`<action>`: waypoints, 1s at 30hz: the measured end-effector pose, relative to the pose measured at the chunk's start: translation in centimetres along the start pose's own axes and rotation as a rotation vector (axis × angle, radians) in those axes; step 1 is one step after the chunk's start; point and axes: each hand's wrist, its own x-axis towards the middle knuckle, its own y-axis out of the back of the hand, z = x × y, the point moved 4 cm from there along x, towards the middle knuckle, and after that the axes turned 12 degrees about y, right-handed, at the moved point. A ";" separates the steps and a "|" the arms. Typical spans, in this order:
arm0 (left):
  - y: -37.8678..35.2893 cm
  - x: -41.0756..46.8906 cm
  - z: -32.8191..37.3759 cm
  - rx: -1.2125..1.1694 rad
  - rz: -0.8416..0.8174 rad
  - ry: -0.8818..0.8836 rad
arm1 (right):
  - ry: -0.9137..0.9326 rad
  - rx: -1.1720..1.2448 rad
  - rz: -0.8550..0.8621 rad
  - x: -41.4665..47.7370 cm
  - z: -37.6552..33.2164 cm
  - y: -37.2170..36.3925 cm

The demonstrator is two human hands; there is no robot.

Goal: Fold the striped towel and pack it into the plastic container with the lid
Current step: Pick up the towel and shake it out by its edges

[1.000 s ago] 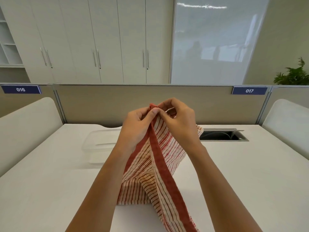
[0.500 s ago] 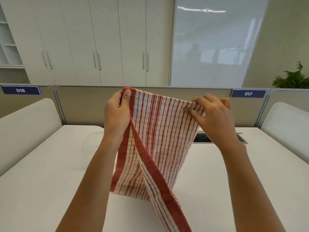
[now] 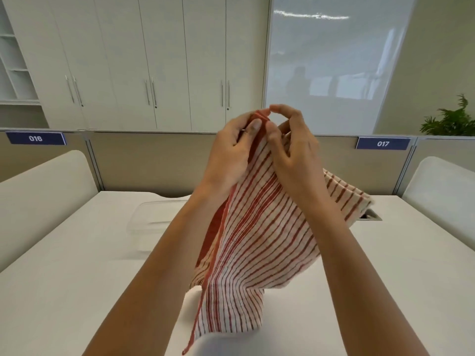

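Your left hand (image 3: 231, 152) and right hand (image 3: 293, 150) pinch the towel (image 3: 257, 240) corners together midair: first fold only; container (image 3: 154, 217) on the bench (image 3: 77, 278) awaits.

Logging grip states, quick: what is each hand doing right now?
Left hand: closed, pinching the top edge of the striped towel.
Right hand: closed, pinching the same top edge beside the left.

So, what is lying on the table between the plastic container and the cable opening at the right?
In the head view, the striped towel hangs there, held up by the left hand and right hand, between the plastic container and the cable opening.
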 end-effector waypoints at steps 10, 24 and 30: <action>0.5 -1.0 -4.4 0.073 0.024 -0.256 | 0.070 -0.081 0.051 1.8 -0.5 0.8; 1.4 -4.8 -21.2 0.528 -0.435 0.392 | -0.045 -0.083 0.295 2.3 3.2 5.8; 7.8 -2.2 -20.8 0.571 -0.271 0.323 | -0.170 -0.134 0.350 -0.4 7.4 9.0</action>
